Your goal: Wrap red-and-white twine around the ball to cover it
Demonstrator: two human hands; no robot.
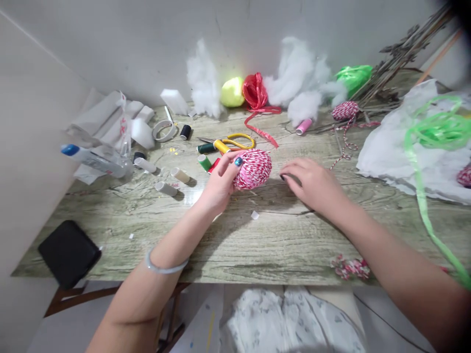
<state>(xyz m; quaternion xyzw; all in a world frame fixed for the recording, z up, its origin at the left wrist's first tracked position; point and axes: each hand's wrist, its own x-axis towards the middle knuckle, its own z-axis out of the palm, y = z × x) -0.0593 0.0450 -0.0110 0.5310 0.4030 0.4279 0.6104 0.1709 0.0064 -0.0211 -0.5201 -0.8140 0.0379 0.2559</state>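
Observation:
My left hand [221, 184] is closed around a ball of red-and-white twine [253, 169], held above the middle of the wooden table [279, 250]. The thumb presses on the ball's left side. To the right of the ball is my right hand [312, 189], apart from it, with fingers bent and a gap between thumb and forefinger. I see nothing in that hand. Just behind the ball lie yellow-handled scissors [241, 141], a yellow thread spool [221, 146] and a green thread spool [204, 162].
White stuffing [294, 68], a red ribbon bundle [255, 92] and a yellow bundle [232, 92] stand along the wall. Another twine ball [345, 111] and green ribbon [437, 127] are at right. A glue bottle [95, 161] and a black case [69, 254] lie at left.

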